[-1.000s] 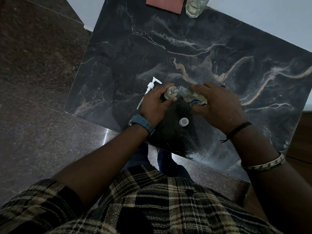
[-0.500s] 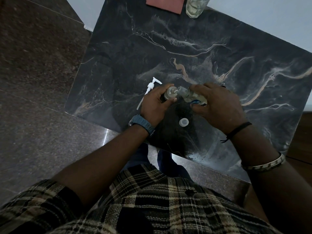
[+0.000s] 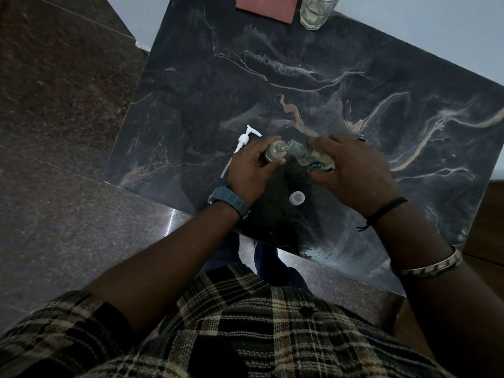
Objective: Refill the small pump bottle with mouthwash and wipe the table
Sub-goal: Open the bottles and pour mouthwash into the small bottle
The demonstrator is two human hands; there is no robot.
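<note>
My left hand [image 3: 249, 165] grips the small clear pump bottle [image 3: 275, 151], which stands on the dark marble table [image 3: 300, 77] with its mouth open. My right hand [image 3: 354, 173] holds the mouthwash bottle [image 3: 313, 158] tipped to the left, its neck at the small bottle's mouth. The white pump head [image 3: 242, 143] with its tube lies on the table just left of my left hand. A small white cap [image 3: 297, 199] lies between my wrists.
A reddish cloth [image 3: 266, 6] and a drinking glass [image 3: 316, 10] sit at the table's far edge. The table's near edge runs close below my wrists. Dark stone floor [image 3: 60, 132] lies to the left.
</note>
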